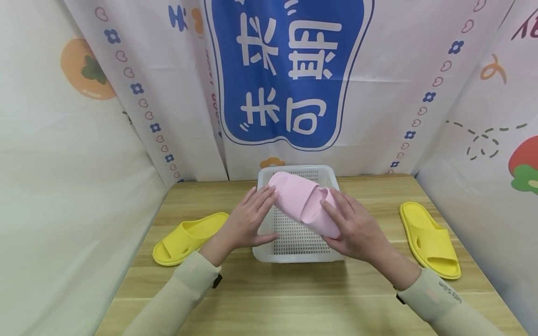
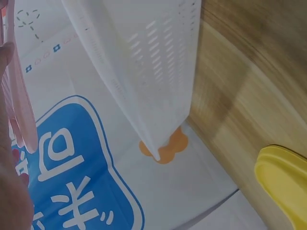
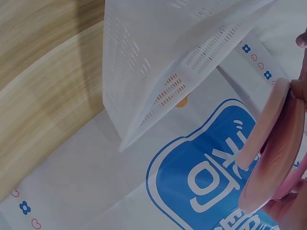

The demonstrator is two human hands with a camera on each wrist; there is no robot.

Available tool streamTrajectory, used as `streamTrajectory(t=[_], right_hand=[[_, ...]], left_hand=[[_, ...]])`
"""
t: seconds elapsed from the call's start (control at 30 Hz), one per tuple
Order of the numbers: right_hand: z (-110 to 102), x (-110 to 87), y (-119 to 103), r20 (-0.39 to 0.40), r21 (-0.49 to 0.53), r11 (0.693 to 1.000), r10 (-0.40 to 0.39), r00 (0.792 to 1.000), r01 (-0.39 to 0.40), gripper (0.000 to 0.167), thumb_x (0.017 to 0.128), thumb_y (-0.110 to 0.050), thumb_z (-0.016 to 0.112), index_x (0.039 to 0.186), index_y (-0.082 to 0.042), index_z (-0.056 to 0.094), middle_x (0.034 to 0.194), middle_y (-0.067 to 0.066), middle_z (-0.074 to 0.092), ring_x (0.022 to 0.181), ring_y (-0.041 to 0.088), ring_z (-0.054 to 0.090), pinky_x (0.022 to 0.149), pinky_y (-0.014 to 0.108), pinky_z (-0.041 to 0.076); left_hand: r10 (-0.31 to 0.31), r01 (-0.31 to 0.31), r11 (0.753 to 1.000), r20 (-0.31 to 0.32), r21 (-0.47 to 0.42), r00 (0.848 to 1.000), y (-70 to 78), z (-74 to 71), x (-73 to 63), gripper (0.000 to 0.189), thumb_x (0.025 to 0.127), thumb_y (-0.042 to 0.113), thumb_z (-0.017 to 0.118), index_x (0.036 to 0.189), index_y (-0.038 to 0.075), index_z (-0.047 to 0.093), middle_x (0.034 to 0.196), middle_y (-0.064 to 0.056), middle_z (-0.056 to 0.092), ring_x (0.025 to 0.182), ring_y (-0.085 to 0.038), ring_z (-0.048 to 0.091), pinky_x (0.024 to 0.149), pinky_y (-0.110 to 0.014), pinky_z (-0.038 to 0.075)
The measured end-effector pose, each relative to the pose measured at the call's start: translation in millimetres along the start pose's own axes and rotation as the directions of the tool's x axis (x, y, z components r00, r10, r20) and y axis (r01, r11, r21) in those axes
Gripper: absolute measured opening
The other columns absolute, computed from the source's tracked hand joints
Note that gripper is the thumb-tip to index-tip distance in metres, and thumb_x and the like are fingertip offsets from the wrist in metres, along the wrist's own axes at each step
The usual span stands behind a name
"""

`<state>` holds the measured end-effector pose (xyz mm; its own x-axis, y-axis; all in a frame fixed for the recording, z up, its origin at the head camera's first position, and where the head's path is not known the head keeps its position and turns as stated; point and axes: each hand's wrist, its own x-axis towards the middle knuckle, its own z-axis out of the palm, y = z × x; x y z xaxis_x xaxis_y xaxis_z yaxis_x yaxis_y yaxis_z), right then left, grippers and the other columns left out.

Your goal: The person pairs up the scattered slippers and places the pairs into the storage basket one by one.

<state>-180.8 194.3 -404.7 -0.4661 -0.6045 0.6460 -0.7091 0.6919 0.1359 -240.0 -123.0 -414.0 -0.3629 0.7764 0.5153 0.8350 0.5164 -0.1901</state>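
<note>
Just above the white basket (image 1: 298,258), a pink slipper (image 1: 292,193) was tilted. The right hand (image 1: 362,228) pinched one end, and the left hand (image 1: 244,221) touched the other end with straight fingers. The slipper looked light, soft and bendy, maybe best held by its sides. Inside the basket, only some floor (image 1: 294,240) with little holes showed.

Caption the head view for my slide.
Right grip holds pink footwear, left grip touching its end, over a white basket between two yellow slippers.
</note>
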Motion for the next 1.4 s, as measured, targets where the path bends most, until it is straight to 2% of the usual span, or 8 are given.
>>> streamTrajectory(t=[0.13, 0.3, 0.53, 0.73, 0.83, 1.03, 1.4], right_hand=[[1, -0.2, 0, 0.005, -0.004, 0.999, 0.037, 0.999, -0.037, 0.09, 0.064, -0.038, 0.084, 0.138, -0.002, 0.047, 0.141, 0.029, 0.041, 0.119, 0.045, 0.048, 0.092, 0.058, 0.048], [6, 0.0, 1, -0.013, -0.021, 0.997, 0.071, 0.997, -0.072, 0.089, 0.064, -0.038, 0.082, 0.137, -0.003, 0.047, 0.14, 0.029, 0.042, 0.115, 0.045, 0.05, 0.087, 0.056, 0.051], [13, 2.2, 1, -0.026, -0.038, 0.993, 0.114, 0.993, -0.115, 0.088, 0.065, -0.04, 0.08, 0.137, -0.003, 0.047, 0.137, 0.029, 0.044, 0.112, 0.045, 0.052, 0.084, 0.057, 0.052], [17, 3.0, 1, -0.005, -0.042, 0.987, 0.156, 0.988, -0.156, 0.087, 0.067, -0.041, 0.079, 0.138, -0.004, 0.047, 0.137, 0.028, 0.044, 0.115, 0.044, 0.05, 0.086, 0.056, 0.052], [19, 2.8, 1, -0.002, -0.046, 0.985, 0.167, 0.986, -0.167, 0.087, 0.067, -0.042, 0.079, 0.138, -0.003, 0.047, 0.137, 0.028, 0.044, 0.114, 0.044, 0.05, 0.086, 0.056, 0.052], [26, 2.6, 2, -0.009, -0.042, 0.981, 0.189, 0.982, -0.189, 0.088, 0.066, -0.043, 0.08, 0.137, -0.003, 0.047, 0.137, 0.028, 0.043, 0.112, 0.044, 0.051, 0.084, 0.056, 0.053], [36, 5.0, 3, -0.044, -0.053, 0.971, 0.231, 0.972, -0.233, 0.09, 0.063, -0.046, 0.081, 0.134, 0.0, 0.048, 0.132, 0.03, 0.045, 0.103, 0.046, 0.055, 0.074, 0.055, 0.055]], left_hand=[[-0.014, 0.014, 1.0, -0.014, -0.016, 1.0, -1.2, 3.9, -6.1, 0.105, 0.071, 0.057, 0.077, 0.146, -0.003, 0.035, 0.152, -0.02, 0.034, 0.14, -0.034, 0.03, 0.116, -0.05, 0.017], [-0.037, 0.037, 0.999, -0.012, -0.014, 0.999, -3.1, 9.0, -13.9, 0.104, 0.071, 0.057, 0.077, 0.145, -0.004, 0.036, 0.15, -0.021, 0.036, 0.138, -0.035, 0.033, 0.114, -0.052, 0.024], [-0.091, 0.091, 0.996, 0.035, -0.001, 0.995, -4.6, 18.1, -24.8, 0.102, 0.074, 0.06, 0.072, 0.145, -0.003, 0.036, 0.147, -0.022, 0.04, 0.135, -0.036, 0.037, 0.115, -0.049, 0.02], [-0.147, 0.147, 0.989, 0.108, 0.007, 0.983, -5.3, 28.3, -35.0, 0.101, 0.076, 0.062, 0.07, 0.145, -0.004, 0.037, 0.148, -0.021, 0.039, 0.136, -0.034, 0.037, 0.114, -0.05, 0.024], [-0.186, 0.185, 0.983, 0.17, 0.018, 0.968, -5.7, 32.5, -39.3, 0.1, 0.079, 0.064, 0.065, 0.146, -0.004, 0.036, 0.15, -0.02, 0.037, 0.138, -0.033, 0.034, 0.115, -0.049, 0.023], [-0.246, 0.256, 0.967, 0.286, 0.001, 0.926, -6.7, 37.7, -46.4, 0.099, 0.084, 0.067, 0.057, 0.148, -0.004, 0.031, 0.154, -0.02, 0.03, 0.141, -0.032, 0.028, 0.116, -0.047, 0.019], [-0.296, 0.332, 0.943, 0.382, -0.03, 0.875, -5.8, 45.2, -55.1, 0.105, 0.083, 0.072, 0.052, 0.149, -0.005, 0.027, 0.157, -0.02, 0.023, 0.144, -0.032, 0.022, 0.117, -0.045, 0.015]])
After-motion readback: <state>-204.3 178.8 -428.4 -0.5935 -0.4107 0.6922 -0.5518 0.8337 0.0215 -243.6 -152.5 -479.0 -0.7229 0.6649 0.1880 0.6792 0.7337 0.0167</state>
